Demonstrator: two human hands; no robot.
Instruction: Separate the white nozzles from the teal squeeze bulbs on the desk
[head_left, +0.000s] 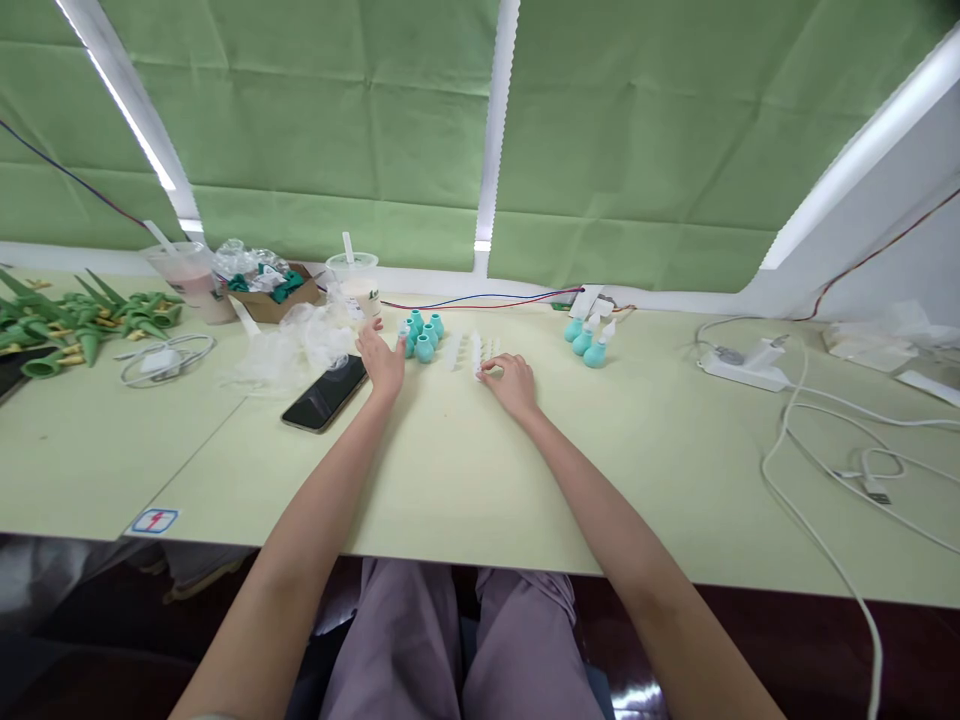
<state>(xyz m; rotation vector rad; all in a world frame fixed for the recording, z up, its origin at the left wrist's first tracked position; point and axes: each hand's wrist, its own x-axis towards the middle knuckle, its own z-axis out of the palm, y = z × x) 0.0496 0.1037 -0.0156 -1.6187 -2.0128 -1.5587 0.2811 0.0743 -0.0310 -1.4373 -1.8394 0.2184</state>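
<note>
Several small teal rubber bulbs with open necks stand grouped near the middle of the table. My left hand is just left of them, fingers apart, its thumb close beside the nearest bulbs; whether it touches one I cannot tell. In front of the bulbs' right side, small white translucent nozzle tips lie in rows. At the near end of one row my right hand pinches a white nozzle tip between thumb and forefinger. Farther right stand 3 teal bulbs with white nozzles on top.
A black phone lies left of my left hand, beside crumpled clear plastic bags. Behind are a drink cup and a cardboard box. Green plastic pieces cover the far left. A power strip and white cables lie right.
</note>
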